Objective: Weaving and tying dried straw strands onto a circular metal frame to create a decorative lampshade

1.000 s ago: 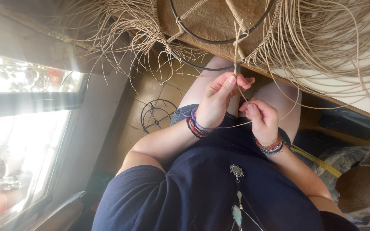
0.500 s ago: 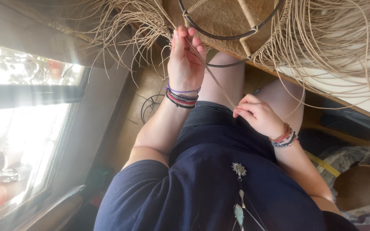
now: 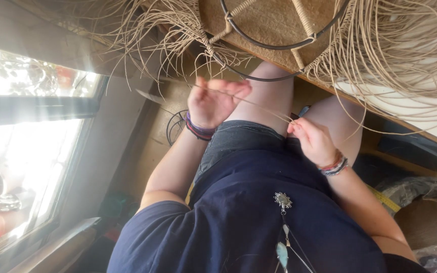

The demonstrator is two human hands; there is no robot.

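Observation:
A thin tan cord strand point(image 3: 264, 106) runs taut between my two hands above my lap. My left hand point(image 3: 213, 103) grips one end of it, fingers curled, with woven bracelets on the wrist. My right hand point(image 3: 312, 141) pinches the strand near my thigh and also wears bracelets. Just above the hands is a dark metal ring frame point(image 3: 279, 46) with cord-wrapped spokes, and several loose tan cords point(image 3: 395, 55) hang from it in a thick fringe.
The frame rests on a wooden board at a white table edge point(image 3: 410, 108). A bright window point(image 3: 31, 151) fills the left side. A small wire ring point(image 3: 174, 126) lies on the floor. A yellow tape measure point(image 3: 386, 200) and a grey roll point(image 3: 421, 212) sit at lower right.
My left hand has come down and left from the ring frame, drawing the strand out. My right hand has stayed over my thigh, still pinching the strand.

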